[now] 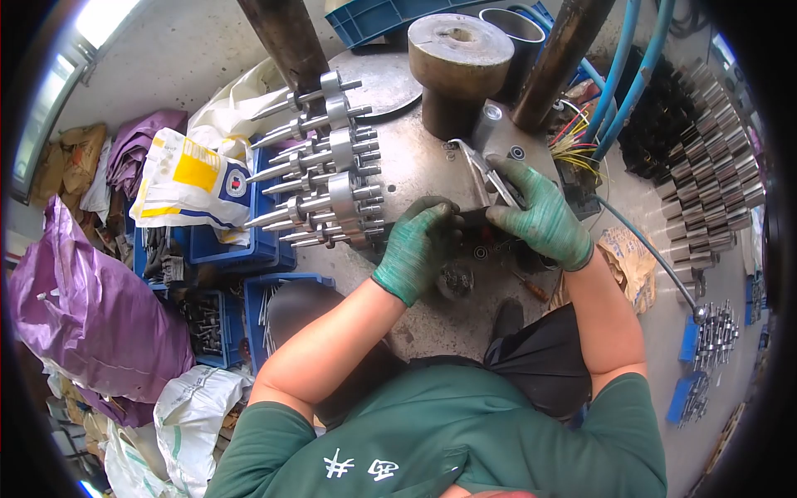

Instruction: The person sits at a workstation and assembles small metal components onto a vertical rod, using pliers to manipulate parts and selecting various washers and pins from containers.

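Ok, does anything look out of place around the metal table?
Yes: thin coloured wires splay loosely beyond the right hand, at the right side of the metal table, untidy rather than bundled. A crumpled sack also slumps across a blue bin.

Shafts (pixel 342 195) are lying on the table's (pixel 415 174) left, a sack (pixel 170 178) is resting over a bin (pixel 237 255) farther left, and a pedestal (pixel 459 70) is standing behind the left hand (pixel 418 249) and right hand (pixel 540 212)
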`<state>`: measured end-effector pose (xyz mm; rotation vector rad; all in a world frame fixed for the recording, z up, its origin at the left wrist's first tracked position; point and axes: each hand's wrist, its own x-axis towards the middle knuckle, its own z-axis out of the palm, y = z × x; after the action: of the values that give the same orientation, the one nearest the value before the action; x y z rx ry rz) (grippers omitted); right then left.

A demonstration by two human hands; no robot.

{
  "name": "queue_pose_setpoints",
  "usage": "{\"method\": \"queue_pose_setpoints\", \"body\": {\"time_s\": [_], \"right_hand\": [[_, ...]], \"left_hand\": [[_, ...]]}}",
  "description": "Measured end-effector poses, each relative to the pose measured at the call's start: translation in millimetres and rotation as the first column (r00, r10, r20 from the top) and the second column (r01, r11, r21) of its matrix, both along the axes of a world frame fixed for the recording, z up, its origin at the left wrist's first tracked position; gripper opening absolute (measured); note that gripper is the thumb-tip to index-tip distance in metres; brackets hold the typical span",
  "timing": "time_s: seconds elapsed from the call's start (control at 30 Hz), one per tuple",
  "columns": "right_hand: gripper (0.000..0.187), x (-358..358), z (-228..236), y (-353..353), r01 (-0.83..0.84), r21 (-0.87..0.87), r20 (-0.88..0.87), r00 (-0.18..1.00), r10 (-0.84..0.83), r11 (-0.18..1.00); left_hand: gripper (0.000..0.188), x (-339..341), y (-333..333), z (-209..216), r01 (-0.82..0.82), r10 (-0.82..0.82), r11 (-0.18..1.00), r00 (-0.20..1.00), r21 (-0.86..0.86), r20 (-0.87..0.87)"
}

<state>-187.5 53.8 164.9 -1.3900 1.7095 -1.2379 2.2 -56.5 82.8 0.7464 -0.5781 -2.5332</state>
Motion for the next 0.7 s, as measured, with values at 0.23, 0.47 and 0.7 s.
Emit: {"method": "queue_pose_setpoints", "body": {"time_s": [0.23,0.47,0.7], "right_hand": [[0.063,6.4,20.3,9.9,-0.045,-0.037,-0.568,0.823,0.016,0.998],[0.061,6.7,22.7,18.5,-0.073,-0.067,-0.825,0.565,-0.014,0.995],[0.058,9.1,15.6,18.7,-0.102,-0.081,-0.838,0.546,-0.012,0.991]], "left_hand": [[0.017,-1.9,1.0,9.0,0.021,-0.015,0.997,0.997,-0.076,0.076],[0.01,-5.8,-4.5,-2.1,-0.088,0.09,0.996,0.991,-0.017,0.094],[0.007,-9.6,-5.4,-4.2,-0.133,0.14,0.989,0.983,-0.066,0.116]]}}
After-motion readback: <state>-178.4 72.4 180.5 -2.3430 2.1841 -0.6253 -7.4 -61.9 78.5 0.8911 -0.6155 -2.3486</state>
